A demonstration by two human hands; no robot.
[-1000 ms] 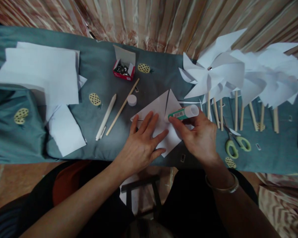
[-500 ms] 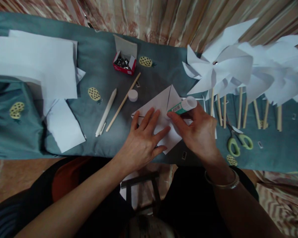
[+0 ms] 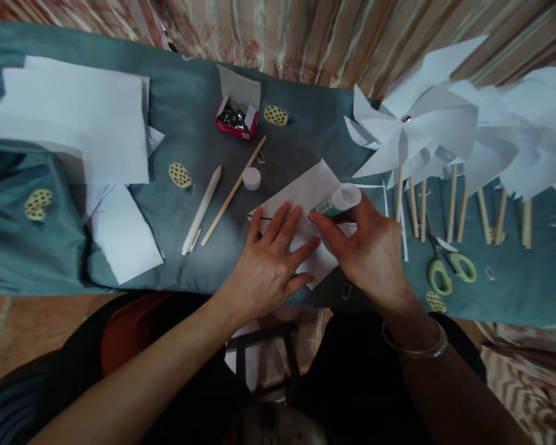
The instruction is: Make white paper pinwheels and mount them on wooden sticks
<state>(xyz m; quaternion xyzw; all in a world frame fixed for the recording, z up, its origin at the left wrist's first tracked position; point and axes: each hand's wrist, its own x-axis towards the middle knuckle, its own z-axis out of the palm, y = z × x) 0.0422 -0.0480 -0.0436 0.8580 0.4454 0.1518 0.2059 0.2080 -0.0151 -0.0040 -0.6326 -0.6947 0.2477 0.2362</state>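
My left hand (image 3: pixel 269 262) lies flat with fingers spread on a white square of paper (image 3: pixel 306 185), pinning it to the teal cloth (image 3: pixel 189 99). My right hand (image 3: pixel 370 247) grips a green and white glue stick (image 3: pixel 336 201), its tip pressed down onto the paper near the middle. The glue stick's round white cap (image 3: pixel 251 178) sits on the cloth just left of the paper.
A red box of metal pins (image 3: pixel 236 118) stands open at the back. A white pen-like tool (image 3: pixel 202 209) and a wooden stick (image 3: pixel 234 188) lie left of the paper. White paper sheets (image 3: pixel 78 117) lie at the left. Finished paper pinwheels (image 3: pixel 421 130) and green scissors (image 3: pixel 445 262) are at the right.
The raised corner flap of the paper has gone down flat. My right hand has tilted the glue stick more upright and shifted it slightly left. The left hand stays on the paper.
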